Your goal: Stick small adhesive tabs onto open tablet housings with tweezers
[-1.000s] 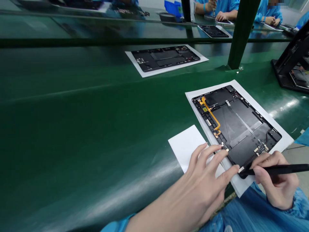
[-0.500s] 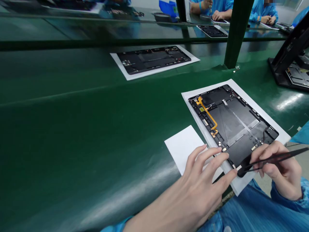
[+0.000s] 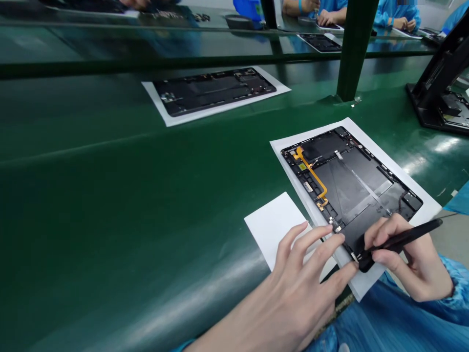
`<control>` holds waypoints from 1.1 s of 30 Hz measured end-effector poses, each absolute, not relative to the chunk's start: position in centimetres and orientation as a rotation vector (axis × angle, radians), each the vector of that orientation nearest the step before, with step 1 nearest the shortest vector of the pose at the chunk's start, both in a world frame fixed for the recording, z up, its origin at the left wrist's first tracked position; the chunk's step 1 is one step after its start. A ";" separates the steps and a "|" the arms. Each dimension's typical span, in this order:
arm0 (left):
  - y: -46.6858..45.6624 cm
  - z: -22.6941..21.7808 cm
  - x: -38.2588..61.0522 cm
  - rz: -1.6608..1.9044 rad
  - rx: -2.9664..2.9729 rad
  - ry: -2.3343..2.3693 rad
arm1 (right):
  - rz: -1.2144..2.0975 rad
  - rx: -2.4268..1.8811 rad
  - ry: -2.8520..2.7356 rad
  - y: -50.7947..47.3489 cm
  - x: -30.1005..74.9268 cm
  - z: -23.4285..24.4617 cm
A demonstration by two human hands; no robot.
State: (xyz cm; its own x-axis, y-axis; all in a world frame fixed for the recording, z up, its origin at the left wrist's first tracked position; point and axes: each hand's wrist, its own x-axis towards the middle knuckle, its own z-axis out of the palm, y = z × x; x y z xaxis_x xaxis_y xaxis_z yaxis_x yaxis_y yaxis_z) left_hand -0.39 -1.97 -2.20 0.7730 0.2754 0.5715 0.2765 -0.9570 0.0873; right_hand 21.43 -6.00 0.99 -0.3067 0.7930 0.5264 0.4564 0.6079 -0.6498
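Note:
A black tablet housing (image 3: pixel 361 188) with its inside facing up lies on a white sheet (image 3: pixel 278 143) at the bench's near right. An orange flex cable (image 3: pixel 314 177) runs along its left side. My right hand (image 3: pixel 406 259) pinches black tweezers (image 3: pixel 414 238), their tips down at the housing's near left edge beside a small pale piece (image 3: pixel 353 256). With fingers spread, my left hand (image 3: pixel 308 278) rests along that same edge, its index finger and thumb close to the tweezer tips. Partly under this hand is a smaller white paper (image 3: pixel 275 222).
Another tablet housing (image 3: pixel 216 93) lies on a white sheet farther back. A green post (image 3: pixel 353 54) rises from the bench (image 3: pixel 128 205). To the right stands a black stand (image 3: pixel 432 93). Across the bench, co-workers' hands (image 3: pixel 328 18) are at work, near a blue bin (image 3: pixel 249 9).
My right hand has moved left and inward, and the tweezers now reach the housing's edge with their arms closer together. The left hand stays nearly still. The far housing appears shifted left.

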 end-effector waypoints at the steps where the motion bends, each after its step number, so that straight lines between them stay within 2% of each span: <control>1: -2.0 -2.2 -0.4 -0.947 -2.953 -0.459 | 0.481 -0.988 -1.955 -6.0 21.4 0.9; 8: -1.9 -2.5 -0.1 -0.928 -2.937 -0.481 | 0.581 -0.983 -1.466 -6.3 21.4 -1.1; 15: -2.3 -2.6 0.3 -0.914 -2.928 -0.514 | 0.593 -1.008 -1.414 -6.5 21.4 -1.5; 20: -1.5 0.8 1.3 -0.760 -3.149 -0.512 | 0.590 -1.003 -1.457 -6.5 22.0 -1.4; 22: 1.4 2.9 2.0 -0.564 -3.317 -0.696 | 0.582 -1.009 -1.472 -6.4 22.2 -1.4; 24: 6.0 4.7 2.5 -0.647 -3.177 -1.199 | 0.567 -1.019 -1.485 -6.3 22.3 -1.5; 27: 13.2 6.0 2.4 -0.701 -2.953 -1.538 | 0.549 -1.033 -1.507 -6.1 22.2 -1.9; 33: 18.6 5.7 1.1 -0.498 -3.158 -1.576 | 0.477 -1.050 -1.541 -5.7 21.7 -2.7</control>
State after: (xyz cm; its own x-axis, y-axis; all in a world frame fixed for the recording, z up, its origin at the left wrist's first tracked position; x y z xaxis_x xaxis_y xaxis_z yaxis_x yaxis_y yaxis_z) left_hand 1.13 18.61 5.65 0.5890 0.8063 0.0555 0.6915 -0.5383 0.4817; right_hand 21.69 -5.67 -2.73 0.0539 0.8208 0.5687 0.3556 0.5164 -0.7790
